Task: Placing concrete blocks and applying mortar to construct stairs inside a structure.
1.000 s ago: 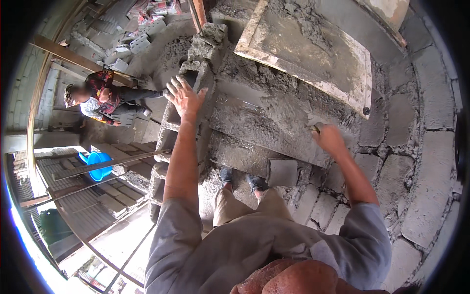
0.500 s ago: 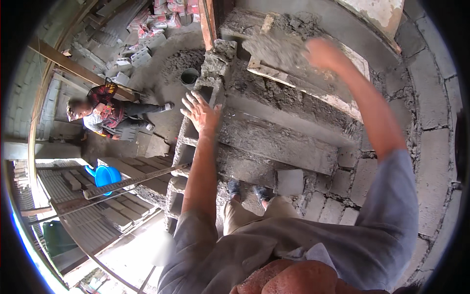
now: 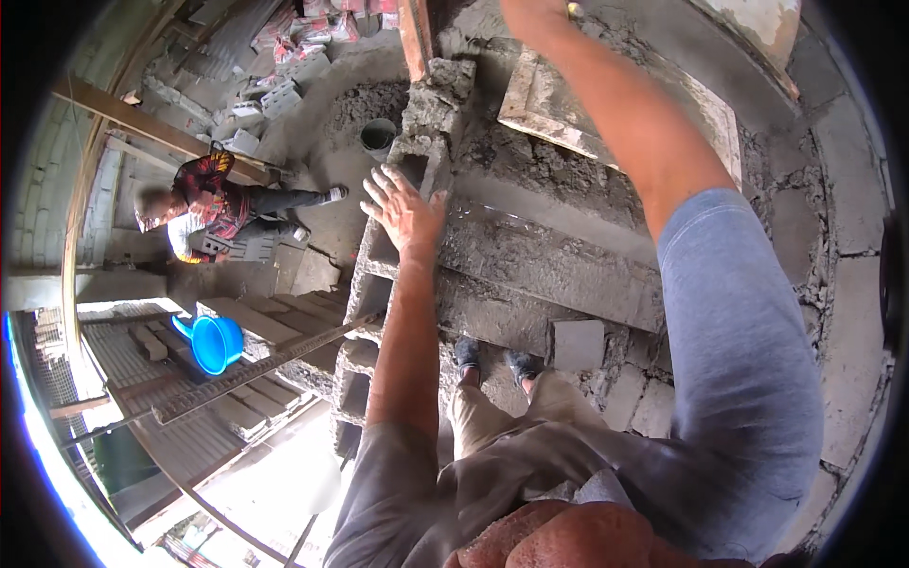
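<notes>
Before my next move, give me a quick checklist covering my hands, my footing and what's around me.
1. Left hand free of tools: ok, open with fingers spread.
2. Left hand braced on the hollow-block wall: cannot tell, it may only be above it.
3. Right hand fully visible: not ok, the top edge cuts it off; its grip is unclear.
4. Wooden-edged board in plain view: not ok, your right forearm covers part.
5. Shoes unobstructed by loose tools: ok, none visible beside them.
6. Co-worker clear of your hands: ok, beyond the wall to your left.
</notes>
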The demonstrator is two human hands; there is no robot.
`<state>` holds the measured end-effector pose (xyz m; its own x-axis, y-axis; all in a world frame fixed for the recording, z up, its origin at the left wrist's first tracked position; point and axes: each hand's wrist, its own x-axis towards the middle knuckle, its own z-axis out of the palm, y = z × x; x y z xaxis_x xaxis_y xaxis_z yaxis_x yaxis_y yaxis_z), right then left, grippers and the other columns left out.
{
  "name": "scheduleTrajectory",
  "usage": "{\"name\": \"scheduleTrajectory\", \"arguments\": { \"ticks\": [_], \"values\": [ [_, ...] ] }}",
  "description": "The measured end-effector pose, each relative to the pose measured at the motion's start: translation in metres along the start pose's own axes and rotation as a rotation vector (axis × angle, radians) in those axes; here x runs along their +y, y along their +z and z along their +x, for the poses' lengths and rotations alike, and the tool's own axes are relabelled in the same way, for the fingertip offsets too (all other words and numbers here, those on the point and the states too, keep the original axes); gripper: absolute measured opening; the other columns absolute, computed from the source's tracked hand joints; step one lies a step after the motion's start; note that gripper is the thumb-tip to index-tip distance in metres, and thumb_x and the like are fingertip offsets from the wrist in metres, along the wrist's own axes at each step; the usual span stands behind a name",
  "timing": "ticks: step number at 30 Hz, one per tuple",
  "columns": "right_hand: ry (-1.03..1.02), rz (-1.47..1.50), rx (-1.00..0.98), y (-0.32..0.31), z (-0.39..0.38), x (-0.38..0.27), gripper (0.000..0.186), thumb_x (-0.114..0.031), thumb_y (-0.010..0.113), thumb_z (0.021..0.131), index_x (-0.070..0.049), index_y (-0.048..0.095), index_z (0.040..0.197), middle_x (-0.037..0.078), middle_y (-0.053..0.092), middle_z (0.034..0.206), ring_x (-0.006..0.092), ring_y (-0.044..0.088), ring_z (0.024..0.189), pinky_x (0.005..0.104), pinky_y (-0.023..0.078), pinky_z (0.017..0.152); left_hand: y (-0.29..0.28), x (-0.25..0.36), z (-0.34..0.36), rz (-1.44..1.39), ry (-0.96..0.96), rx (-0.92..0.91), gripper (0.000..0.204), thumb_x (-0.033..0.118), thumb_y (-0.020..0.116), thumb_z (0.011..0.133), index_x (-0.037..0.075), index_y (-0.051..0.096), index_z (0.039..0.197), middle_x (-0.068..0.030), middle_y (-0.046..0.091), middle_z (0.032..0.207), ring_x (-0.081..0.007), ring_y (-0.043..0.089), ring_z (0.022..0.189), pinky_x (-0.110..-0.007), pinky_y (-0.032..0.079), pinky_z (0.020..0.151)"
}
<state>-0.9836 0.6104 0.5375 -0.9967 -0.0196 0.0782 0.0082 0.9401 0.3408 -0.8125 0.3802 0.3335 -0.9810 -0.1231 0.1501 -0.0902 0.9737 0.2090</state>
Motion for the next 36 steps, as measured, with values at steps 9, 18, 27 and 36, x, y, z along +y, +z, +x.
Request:
{"name": "scheduleTrajectory", "arguments": {
  "ticks": [9,18,27,36],
  "values": [
    [0.228,0.490,0.254,0.041,-0.029,0.031,0.023,-0.014,0.062,0.084,-0.006,0.069,0.104,0.013,0.068,0.099,0.0265,0.066,0.091,0.0415,0.053,0.078,0.001,0.001,-0.009,-0.062,0.022,0.156,0.106,0.055,0.068,0.075,-0.005,0.019,0.146,-0.0248,0.024,0.151,-0.0396,0.013,0.143,-0.056,0.010,0.114],
    [0.300,1.314,0.033,0.045,-0.157,0.157,0.029,-0.023,0.054,0.094,0.004,0.058,0.101,0.013,0.062,0.073,0.0194,0.059,0.056,0.0335,0.052,0.051,-0.041,0.006,-0.231,-0.454,0.370,0.001,0.072,0.023,0.068,0.082,-0.008,0.036,0.139,-0.0298,0.041,0.139,-0.0444,0.034,0.134,-0.048,0.027,0.112],
    [0.217,1.374,-0.911,0.150,-0.366,0.137,0.031,-0.020,0.068,0.087,0.001,0.062,0.109,0.006,0.060,0.070,0.0102,0.055,0.055,0.0257,0.044,0.043,-0.107,-0.164,-0.560,-0.376,-0.955,-0.158,0.061,0.029,0.069,0.085,-0.004,0.046,0.132,-0.0235,0.054,0.122,-0.0312,0.053,0.110,-0.039,0.044,0.093],
    [0.276,1.990,-0.828,0.316,-0.218,-0.017,0.025,-0.029,0.062,0.084,-0.007,0.060,0.073,0.006,0.059,0.063,0.0182,0.056,0.054,0.0352,0.045,0.050,-0.212,-0.187,-0.584,-0.354,-1.041,0.478,0.092,0.050,0.062,0.087,0.003,0.014,0.150,-0.0246,0.037,0.144,-0.0351,0.039,0.132,-0.053,0.035,0.107]
  ]
}}
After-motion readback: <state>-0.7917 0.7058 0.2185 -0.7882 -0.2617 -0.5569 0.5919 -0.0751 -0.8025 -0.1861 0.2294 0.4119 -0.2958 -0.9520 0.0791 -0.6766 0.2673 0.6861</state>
